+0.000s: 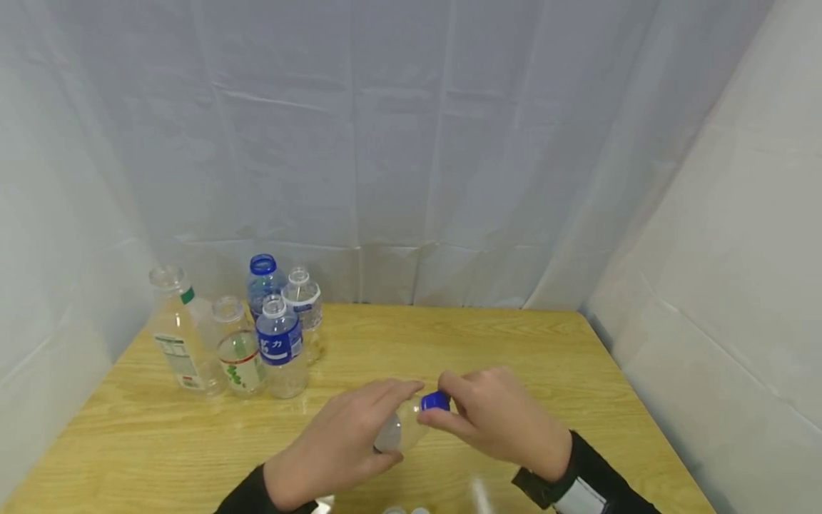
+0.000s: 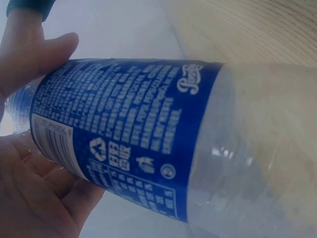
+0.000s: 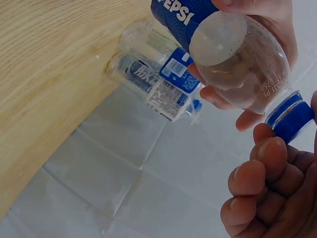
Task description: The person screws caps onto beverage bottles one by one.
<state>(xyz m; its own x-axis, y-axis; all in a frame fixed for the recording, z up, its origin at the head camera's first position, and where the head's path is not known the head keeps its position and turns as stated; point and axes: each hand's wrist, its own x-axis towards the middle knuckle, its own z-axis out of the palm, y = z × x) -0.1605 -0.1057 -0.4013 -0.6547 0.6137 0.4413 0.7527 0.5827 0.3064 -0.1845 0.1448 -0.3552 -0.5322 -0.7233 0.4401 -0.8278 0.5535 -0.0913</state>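
My left hand point(image 1: 340, 432) grips a clear plastic Pepsi bottle point(image 1: 411, 422) around its body, tilted above the table with its neck toward the right. Its blue label point(image 2: 124, 129), with white print, shows between the thumb and fingers in the left wrist view. At the neck, the thumb and forefinger of my right hand point(image 1: 504, 414) pinch the blue cap point(image 3: 291, 119). That cap sits on the bottle's mouth. In the right wrist view the other right fingers curl below it, and the bottle looks empty, with small droplets inside.
Several uncapped clear bottles stand at the table's left: a big one point(image 1: 176, 350), one with a grape label point(image 1: 242, 368), one with a blue label point(image 1: 280, 343), a blue-tinted one point(image 1: 263, 282). Two small white round things point(image 1: 420, 510) lie at the front edge. White sheeting point(image 1: 398, 143) surrounds the wooden table.
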